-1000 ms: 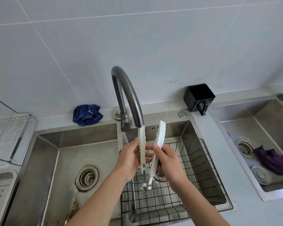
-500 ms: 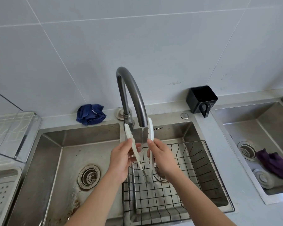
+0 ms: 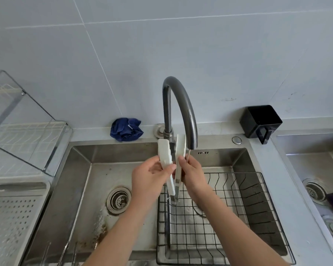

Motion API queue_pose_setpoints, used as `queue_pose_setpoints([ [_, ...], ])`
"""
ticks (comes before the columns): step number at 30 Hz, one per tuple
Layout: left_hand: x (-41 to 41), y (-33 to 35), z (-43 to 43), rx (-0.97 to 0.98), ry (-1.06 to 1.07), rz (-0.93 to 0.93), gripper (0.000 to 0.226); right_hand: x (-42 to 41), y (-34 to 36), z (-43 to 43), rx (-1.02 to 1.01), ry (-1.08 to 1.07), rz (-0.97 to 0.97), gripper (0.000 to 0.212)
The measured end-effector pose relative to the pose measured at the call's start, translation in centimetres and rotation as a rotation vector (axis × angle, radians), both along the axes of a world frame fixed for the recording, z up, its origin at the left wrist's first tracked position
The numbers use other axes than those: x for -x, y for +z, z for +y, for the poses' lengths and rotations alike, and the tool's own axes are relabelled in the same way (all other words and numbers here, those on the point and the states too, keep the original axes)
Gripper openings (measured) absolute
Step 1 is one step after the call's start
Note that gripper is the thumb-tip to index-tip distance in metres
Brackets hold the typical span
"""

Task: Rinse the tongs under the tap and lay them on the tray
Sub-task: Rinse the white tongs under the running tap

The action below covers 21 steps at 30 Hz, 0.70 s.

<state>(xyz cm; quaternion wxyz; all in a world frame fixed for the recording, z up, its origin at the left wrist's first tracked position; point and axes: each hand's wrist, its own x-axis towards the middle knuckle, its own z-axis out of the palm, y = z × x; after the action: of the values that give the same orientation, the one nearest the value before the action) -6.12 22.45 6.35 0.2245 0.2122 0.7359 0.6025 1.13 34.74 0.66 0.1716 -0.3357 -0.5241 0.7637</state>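
At the steel sink (image 3: 79,179), your left grip (image 3: 150,175) pinches one arm of the white plastic tongs (image 3: 164,153) between the thumb and curled fingers. Your right grip (image 3: 194,175) is closed round the other arm. The tongs stand nearly upright in the air between both hands, flat tips up and jointed end down, with the two arms parted in a narrow V. Their tips reach just beside the mouth of the dark gooseneck tap (image 3: 183,98), on its left. A thin stream of water (image 3: 188,156) falls from the spout next to the right arm and runs down to your right hand. The jointed end hangs above the black wire basket (image 3: 238,172) set in the sink's right half. The perforated white tray (image 3: 12,217) sits at the far left, well apart from the tongs. A crumpled blue cloth (image 3: 126,129) and a black square holder (image 3: 260,120) rest on the table behind the sink.
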Motion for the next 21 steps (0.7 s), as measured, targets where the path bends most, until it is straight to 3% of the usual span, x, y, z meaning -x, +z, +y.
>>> queue_pose_setpoints([
  [10, -1.1, 0.4, 0.8, 0.136, -0.105, 0.122, 0.018, -2.9, -1.2, -0.2, 0.106, -0.044, -0.040, 0.033],
  [16, -1.6, 0.1, 0.6, 0.160, -0.081, 0.151, 0.021, -2.2, -0.2, 0.4, -0.019, -0.063, -0.088, 0.014],
  [19, -1.4, -0.4, 0.1, 0.192, -0.079, 0.150, 0.015, -0.9, 0.7, 0.7, -0.113, -0.092, -0.074, 0.024],
  [21, -1.3, -0.5, 0.0, 0.222, -0.065, 0.123, 0.016, -0.1, 1.1, 0.8, -0.156, -0.120, -0.062, 0.018],
])
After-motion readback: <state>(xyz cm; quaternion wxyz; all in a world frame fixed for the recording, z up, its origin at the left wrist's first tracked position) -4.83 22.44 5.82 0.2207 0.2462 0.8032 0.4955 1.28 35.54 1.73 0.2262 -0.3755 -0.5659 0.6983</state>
